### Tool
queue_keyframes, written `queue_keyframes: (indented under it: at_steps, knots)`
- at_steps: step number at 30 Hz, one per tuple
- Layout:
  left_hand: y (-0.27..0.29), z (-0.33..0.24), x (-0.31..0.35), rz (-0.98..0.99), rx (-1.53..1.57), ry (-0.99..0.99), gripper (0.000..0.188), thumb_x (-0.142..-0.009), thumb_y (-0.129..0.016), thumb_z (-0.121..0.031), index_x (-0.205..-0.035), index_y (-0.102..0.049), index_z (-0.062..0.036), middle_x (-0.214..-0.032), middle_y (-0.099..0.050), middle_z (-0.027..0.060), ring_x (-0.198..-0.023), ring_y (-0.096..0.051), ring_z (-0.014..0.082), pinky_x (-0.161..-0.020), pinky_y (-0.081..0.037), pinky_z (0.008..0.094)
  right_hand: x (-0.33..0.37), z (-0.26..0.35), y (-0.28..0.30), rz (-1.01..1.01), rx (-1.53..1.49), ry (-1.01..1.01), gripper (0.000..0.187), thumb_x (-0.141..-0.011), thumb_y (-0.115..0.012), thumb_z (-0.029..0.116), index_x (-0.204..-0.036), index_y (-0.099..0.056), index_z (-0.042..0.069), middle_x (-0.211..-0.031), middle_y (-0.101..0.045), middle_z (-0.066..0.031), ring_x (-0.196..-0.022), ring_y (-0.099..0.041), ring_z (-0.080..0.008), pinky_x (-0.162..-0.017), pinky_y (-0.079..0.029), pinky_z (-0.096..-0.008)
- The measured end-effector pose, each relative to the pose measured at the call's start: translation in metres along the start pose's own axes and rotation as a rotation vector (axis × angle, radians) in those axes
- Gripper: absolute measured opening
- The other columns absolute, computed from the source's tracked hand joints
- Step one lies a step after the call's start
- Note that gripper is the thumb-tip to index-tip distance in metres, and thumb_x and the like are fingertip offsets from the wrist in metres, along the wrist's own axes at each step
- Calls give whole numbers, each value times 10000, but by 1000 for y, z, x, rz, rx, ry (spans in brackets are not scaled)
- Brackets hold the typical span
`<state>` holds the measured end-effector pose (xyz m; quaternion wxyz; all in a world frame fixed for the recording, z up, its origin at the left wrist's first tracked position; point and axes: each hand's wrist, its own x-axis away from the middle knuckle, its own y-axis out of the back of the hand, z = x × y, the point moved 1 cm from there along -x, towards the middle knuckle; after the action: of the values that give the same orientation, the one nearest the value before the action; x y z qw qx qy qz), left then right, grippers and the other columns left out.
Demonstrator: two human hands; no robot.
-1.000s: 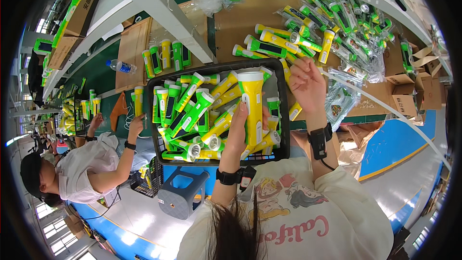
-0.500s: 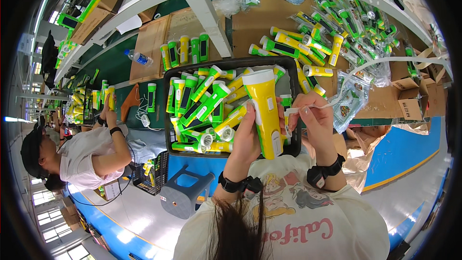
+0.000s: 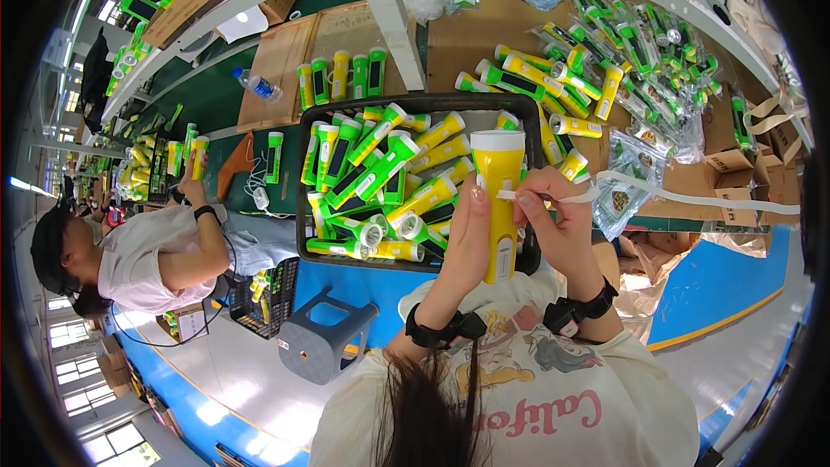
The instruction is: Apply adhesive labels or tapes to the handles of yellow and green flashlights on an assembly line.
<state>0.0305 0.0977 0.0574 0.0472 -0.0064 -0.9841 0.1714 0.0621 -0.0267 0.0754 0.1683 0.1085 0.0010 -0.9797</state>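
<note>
My left hand (image 3: 463, 246) is wrapped round the body of a yellow flashlight (image 3: 497, 164), its wide white head pointing away from me. With my right hand (image 3: 558, 218) I pinch the end of a flat white strap (image 3: 692, 197), and that end lies against the flashlight's upper body. The rest of the strap trails off to the right. Whether the end is threaded through anything I cannot tell. Both hands are over the near right part of a black crate (image 3: 302, 225) heaped with green and yellow flashlights (image 3: 376, 177).
Several loose flashlights (image 3: 536, 78) lie beyond the crate, with bagged ones (image 3: 644, 43) farther right. Clear plastic bags (image 3: 627, 182) and cardboard boxes (image 3: 735, 182) are on the right. A grey stool (image 3: 316, 337) stands lower left. Another person (image 3: 164, 259) works at the left.
The flashlight has turned to stand straighter and shifted slightly right. My right hand has brought the strap end onto its front, and the trailing strap has dropped lower.
</note>
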Motion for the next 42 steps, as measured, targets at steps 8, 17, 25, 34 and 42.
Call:
queue_keyframes:
  at_steps: [8,17,25,34,42]
  knots:
    - [-6,2,5,-77,-131,-123,291,-951,-405,-229,-1120,-407,8,-878,-543,70,-763,-517,119,-663,-428,265,6,9,-3,-41,249,87,54,-851,-552,35,-831,-531,-10,-714,-532,-71,-597,-533,-110,-538,-425,-226]
    - [-6,2,5,-171,-520,-310,232,-957,-399,-216,-1064,-442,-15,-847,-555,58,-707,-514,84,-621,-422,227,4,5,-2,-211,552,142,116,-829,-586,86,-745,-553,13,-590,-532,-84,-464,-527,-191,-433,-390,-280]
    - [6,-7,0,-152,62,-71,265,-957,-358,-257,-1071,-420,-26,-821,-558,97,-610,-566,155,-559,-480,279,6,-29,49,-435,348,-64,163,-875,-567,134,-792,-586,-5,-582,-549,-51,-473,-491,-101,-459,-381,-220]
    - [16,0,-11,-114,127,81,240,-928,-402,-214,-1062,-399,-16,-777,-550,122,-547,-564,177,-528,-487,295,10,-34,57,-424,47,-104,178,-886,-569,152,-805,-597,-4,-614,-554,-16,-525,-502,-55,-485,-391,-180]
    - [25,1,-58,122,60,175,250,-924,-450,-256,-1000,-451,-17,-769,-557,83,-577,-573,159,-547,-493,304,-17,-45,85,-364,-187,-201,263,-909,-524,232,-779,-594,14,-619,-534,-13,-540,-492,-76,-509,-401,-204]
